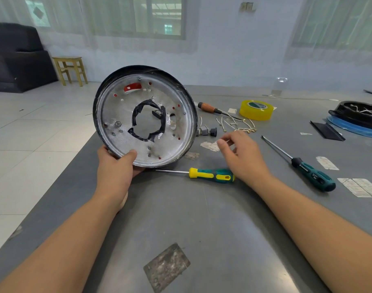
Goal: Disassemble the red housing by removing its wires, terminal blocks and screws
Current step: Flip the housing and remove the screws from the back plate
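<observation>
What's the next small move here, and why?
Probably bring the right hand, open and empty above the table, down onto the yellow-green screwdriver lying just below it. The left hand holds the housing tilted up, and screws still show in its metal plate.

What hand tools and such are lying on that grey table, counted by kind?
Screwdrivers: 3 (yellow-green handle, dark teal handle, orange handle)
Tape rolls: 1 (yellow)
Round housings: 1, tilted up by the left hand
Total: 5
</observation>
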### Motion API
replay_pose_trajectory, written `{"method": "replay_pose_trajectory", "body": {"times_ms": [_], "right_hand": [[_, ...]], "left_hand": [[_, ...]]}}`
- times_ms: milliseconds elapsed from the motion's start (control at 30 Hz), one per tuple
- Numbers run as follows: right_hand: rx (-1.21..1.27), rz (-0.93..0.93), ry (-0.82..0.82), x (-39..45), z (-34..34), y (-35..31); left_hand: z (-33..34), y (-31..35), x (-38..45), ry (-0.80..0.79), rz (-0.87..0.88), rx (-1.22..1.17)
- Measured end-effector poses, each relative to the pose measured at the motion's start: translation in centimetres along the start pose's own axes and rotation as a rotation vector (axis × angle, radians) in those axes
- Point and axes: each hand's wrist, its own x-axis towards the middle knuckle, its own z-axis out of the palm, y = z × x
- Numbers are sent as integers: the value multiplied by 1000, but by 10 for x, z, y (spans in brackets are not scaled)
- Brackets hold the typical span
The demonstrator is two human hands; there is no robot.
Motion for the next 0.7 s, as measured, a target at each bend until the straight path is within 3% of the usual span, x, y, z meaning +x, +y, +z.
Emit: {"method": "replay_pose_trajectory", "body": {"times_ms": [167,367,500,700], "right_hand": [[151,121,-118,1,4,-46],[713,467,-222,19,2,-77],[807,594,-188,18,13,-85],[1178,760,-137,4,33,-111]], "left_hand": [[-2,5,-6,-34,-13,-95],[-3,13,-14,-55,-32,-183],[-4,18,-19,-97,-31,-258],[0,20,-27,-252,-57,-258]]}}
